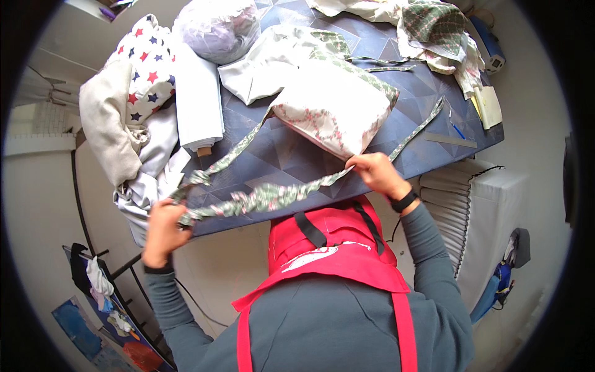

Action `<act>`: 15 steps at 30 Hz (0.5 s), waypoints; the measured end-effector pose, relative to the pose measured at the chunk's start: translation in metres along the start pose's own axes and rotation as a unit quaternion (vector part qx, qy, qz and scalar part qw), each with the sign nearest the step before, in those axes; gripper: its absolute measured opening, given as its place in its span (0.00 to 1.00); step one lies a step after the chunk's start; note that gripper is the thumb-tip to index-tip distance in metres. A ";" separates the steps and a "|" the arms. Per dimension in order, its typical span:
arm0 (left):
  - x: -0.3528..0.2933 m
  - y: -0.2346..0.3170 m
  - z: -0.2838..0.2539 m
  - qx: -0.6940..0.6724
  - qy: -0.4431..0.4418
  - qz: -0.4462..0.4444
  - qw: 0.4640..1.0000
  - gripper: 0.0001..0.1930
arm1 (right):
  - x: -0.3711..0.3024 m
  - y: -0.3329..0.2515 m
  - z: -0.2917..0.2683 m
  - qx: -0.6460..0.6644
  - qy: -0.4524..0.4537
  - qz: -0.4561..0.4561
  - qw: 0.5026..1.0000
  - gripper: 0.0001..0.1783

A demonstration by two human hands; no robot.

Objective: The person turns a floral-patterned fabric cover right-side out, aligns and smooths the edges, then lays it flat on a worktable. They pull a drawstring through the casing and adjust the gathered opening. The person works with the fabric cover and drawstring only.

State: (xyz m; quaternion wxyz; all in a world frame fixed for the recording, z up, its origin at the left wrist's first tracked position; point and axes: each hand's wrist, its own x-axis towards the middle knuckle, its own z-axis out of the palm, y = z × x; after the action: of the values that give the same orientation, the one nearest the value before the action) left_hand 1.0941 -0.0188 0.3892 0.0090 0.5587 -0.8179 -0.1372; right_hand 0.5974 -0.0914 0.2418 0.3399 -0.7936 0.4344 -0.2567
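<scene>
A green floral fabric strip [269,197], bunched and twisted along its middle, stretches between my two hands over the table's near edge. My left hand [164,230], slightly blurred, is closed around its left end. At the right, my right hand [377,173] pinches the strip between thumb and fingers, close to the lower corner of a white pillow-like piece with pink flowers [338,102]. A length of similar green fabric [238,149] runs from that piece's left corner down toward my left hand. Beyond my right hand another green strip [421,127] lies on the table.
The dark patterned table [297,170] carries a white fabric roll [197,99], star-print cloth [147,68], beige cloth [108,130] and a stuffed plastic bag [217,28]. Floral cloths [434,28], a ruler [450,141], a blue pen [457,129] and a notepad [489,106] lie rightward.
</scene>
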 end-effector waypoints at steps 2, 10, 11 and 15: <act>0.009 0.025 -0.077 0.032 0.125 -0.009 0.992 0.14 | 0.010 -0.013 -0.030 0.134 0.009 0.048 0.990 0.07; 0.032 0.080 -0.189 -0.160 0.580 -0.227 0.766 0.19 | 0.008 -0.081 -0.114 0.373 0.027 0.015 0.927 0.08; 0.028 0.089 -0.191 -0.331 0.585 -0.143 0.726 0.20 | 0.000 -0.088 -0.117 0.398 0.008 0.004 0.917 0.08; -0.015 0.170 -0.166 -0.753 0.256 0.303 0.525 0.33 | -0.038 -0.102 -0.100 0.470 -0.092 0.008 0.878 0.10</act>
State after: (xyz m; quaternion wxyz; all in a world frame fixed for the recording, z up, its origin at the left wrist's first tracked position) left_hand 0.9727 0.0164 0.5909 0.6761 0.0740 -0.4929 -0.5426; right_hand 0.5609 -0.0505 0.3794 0.7132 -0.5573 0.2359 -0.3537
